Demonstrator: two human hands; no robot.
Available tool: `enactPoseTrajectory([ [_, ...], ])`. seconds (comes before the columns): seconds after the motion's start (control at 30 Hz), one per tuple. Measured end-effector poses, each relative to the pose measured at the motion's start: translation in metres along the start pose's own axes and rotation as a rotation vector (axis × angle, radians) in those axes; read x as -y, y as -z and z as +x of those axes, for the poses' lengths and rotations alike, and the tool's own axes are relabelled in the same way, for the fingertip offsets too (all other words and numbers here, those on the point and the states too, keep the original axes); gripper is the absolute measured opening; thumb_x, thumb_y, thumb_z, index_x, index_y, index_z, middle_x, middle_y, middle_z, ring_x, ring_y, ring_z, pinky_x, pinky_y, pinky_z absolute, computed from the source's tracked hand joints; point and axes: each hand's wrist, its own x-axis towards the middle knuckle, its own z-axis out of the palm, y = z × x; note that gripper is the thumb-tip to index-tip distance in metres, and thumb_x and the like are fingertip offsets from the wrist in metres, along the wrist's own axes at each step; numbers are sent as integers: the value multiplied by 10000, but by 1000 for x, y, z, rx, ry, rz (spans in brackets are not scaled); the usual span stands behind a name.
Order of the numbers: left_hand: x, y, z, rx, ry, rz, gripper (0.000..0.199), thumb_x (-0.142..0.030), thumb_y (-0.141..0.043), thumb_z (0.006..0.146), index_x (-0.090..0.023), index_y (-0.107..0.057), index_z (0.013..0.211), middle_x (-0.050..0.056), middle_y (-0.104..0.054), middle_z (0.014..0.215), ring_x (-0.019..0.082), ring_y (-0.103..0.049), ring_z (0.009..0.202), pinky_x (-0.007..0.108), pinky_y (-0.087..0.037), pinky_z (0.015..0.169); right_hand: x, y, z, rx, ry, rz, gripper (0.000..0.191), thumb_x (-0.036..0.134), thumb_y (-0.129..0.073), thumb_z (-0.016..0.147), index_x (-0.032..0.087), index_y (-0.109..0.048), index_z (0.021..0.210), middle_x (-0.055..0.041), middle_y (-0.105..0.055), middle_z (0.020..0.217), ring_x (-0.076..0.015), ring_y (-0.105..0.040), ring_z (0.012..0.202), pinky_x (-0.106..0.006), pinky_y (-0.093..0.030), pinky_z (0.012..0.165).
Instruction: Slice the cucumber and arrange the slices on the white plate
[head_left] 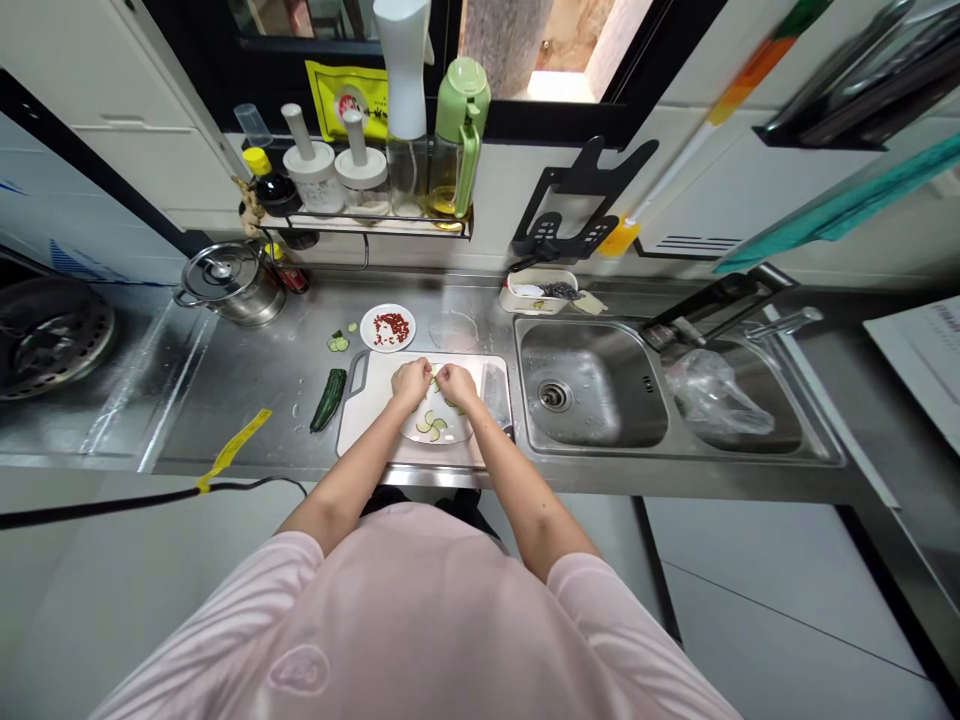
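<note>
My left hand [410, 384] and my right hand [456, 384] meet over the far part of a clear plate [442, 439]. Their fingers are closed in a pinch, with bits of a pale green cucumber slice showing between the fingertips. Nearer to me on the plate, several cucumber slices [431, 426] are laid out like a flower. Beneath the plate lies a white cutting board [358, 420] with a grey handle. A piece of dark green cucumber [328, 400] lies left of the board, and several loose cucumber slices [338, 342] rest beyond it.
Behind the board stands a white plate [367, 331] with red bits. A lidded steel pot [238, 290] is at the back left. To the right are a double sink [592, 385] and a plastic bag [716, 392]. A bottle shelf [375, 226] hangs above the counter.
</note>
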Motion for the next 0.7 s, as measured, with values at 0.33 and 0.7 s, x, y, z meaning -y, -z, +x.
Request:
enactPoseTrajectory([
  [0.33,-3,3,-1,5,7,31,179,-313,-554,826,-270,-617,988,45,-684,996,202,-594,959,298,-392,781,3,1,-2,7,-10,-23,199,274,-486,859,195,-667,882,-68,-700,906,-178,-618,840,-222,-390,696],
  [0.7,-4,3,-1,8,1,36,179,-324,-560,821,-265,-612,982,47,-682,994,208,-594,959,303,-390,786,7,4,-5,0,-59,-71,173,286,-510,859,205,-632,952,-85,-686,932,-213,-614,880,-250,-391,689],
])
